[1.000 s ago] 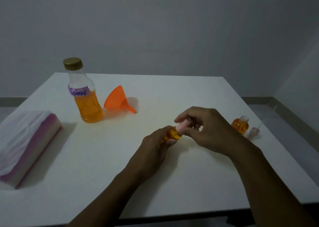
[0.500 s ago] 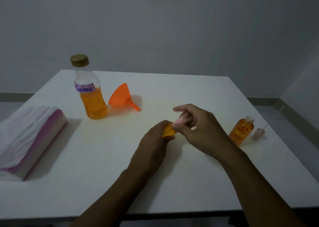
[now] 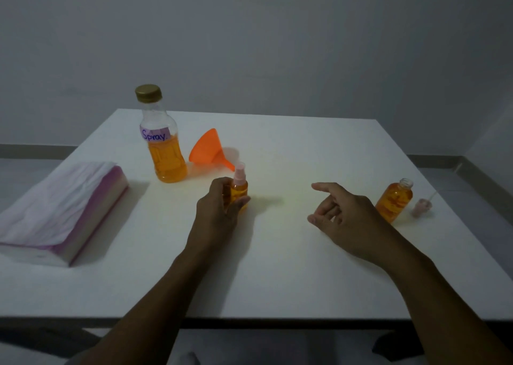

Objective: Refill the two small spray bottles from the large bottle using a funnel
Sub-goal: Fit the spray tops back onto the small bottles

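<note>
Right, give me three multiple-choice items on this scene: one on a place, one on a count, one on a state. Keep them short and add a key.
1. Where does the orange funnel lie?
A. Just right of the large bottle
B. On the tissue pack
C. In the right hand

2. How many small bottles of orange liquid are on the table?
A. One
B. Two
C. Three

3. What is the state of the small bottle at the right?
A. Lying on its side
B. Closed with a pink sprayer
C. Uncapped, its pink sprayer top on the table beside it

Key:
1 A, the funnel lies on its side next to the large bottle.
2 B, one stands at the right and the other spray bottle is held by the left hand.
3 C, its neck is bare and open.
</note>
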